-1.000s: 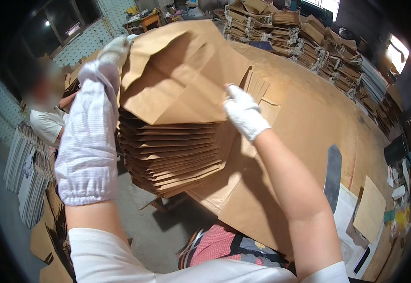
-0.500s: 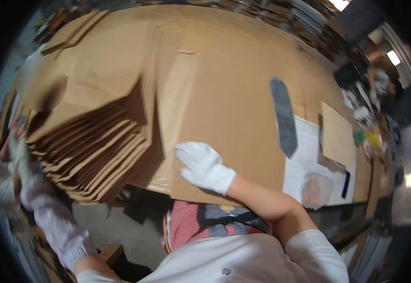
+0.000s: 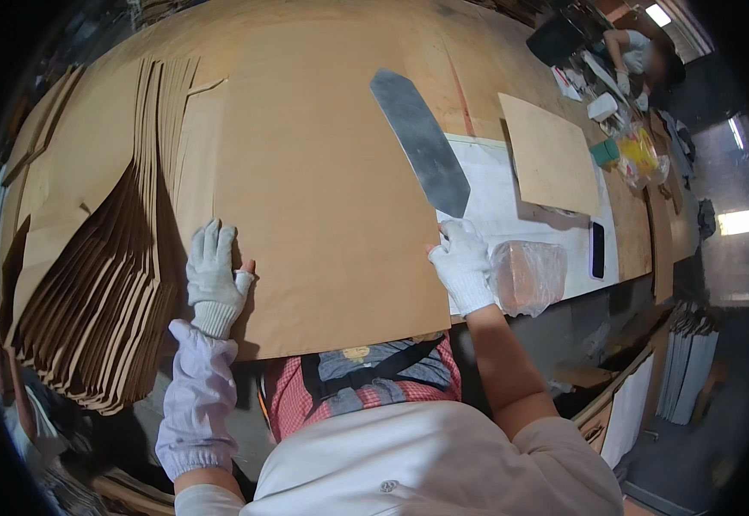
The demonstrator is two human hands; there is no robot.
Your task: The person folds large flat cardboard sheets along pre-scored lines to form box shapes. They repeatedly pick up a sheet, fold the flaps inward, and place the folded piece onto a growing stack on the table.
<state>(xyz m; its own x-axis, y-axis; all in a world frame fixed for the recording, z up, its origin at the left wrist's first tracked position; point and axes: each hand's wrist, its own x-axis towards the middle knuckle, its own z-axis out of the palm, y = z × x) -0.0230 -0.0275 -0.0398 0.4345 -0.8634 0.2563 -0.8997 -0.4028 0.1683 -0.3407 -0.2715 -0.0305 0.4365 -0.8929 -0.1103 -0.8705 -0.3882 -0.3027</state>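
Observation:
A large sheet of brown kraft paper (image 3: pixel 327 198) lies flat on the table in front of me. My left hand (image 3: pixel 214 273), in a white glove with the thumb tip bare, rests flat along the sheet's left edge, fingers stretched out. At the sheet's right edge is my right hand (image 3: pixel 463 265), gloved too, its fingers curled and closed at the paper's border. Just beyond it a grey flat strip with pointed ends (image 3: pixel 423 142) lies partly over the sheet. On my left, folded brown paper pieces (image 3: pixel 104 292) fan out over the table's edge.
Beside my right hand sits a clear plastic bag with something orange-brown inside (image 3: pixel 527 277). A black phone (image 3: pixel 597 249) and a thin tan board (image 3: pixel 549 155) lie on white paper (image 3: pixel 491 198). Another person (image 3: pixel 641 60) works at the far right, near a yellow package (image 3: pixel 639 153).
My left hand has come from the far left, beyond the folded pieces, onto the sheet's left edge. My right hand has moved from the sheet's near left part to its right edge. The view has shifted right.

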